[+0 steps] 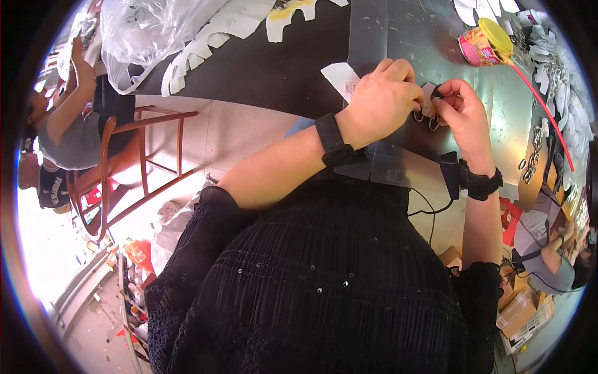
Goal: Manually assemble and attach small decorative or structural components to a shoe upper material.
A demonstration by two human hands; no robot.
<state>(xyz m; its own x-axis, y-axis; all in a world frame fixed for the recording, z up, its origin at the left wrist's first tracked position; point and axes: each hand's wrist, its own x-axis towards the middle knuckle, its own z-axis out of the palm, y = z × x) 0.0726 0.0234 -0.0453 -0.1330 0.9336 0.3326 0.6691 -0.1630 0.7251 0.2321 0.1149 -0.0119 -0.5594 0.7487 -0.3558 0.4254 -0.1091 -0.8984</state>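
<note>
Both hands were at work over the near edge of the worktop, toward its right end. Left hand: fingers curled, thumb and fingertips brought together at the left side of a small pale piece. Right hand: thumb and index finger pinched on the same piece from the right, remaining fingers bent. The piece was up between the two sets of fingertips; thin metallic loops showed just below it. Fingers covered part of it, so its full shape could not be told.

A white strip lay just left of the left hand, partly hidden; contact could not be judged. Farther from the near edge, toward the right edge, a red tin had a yellow lid, with a red stick slanting away from it. Small metal rings lay by the right edge. Toward the left end: a clear plastic bag, notched white strips beside it.
</note>
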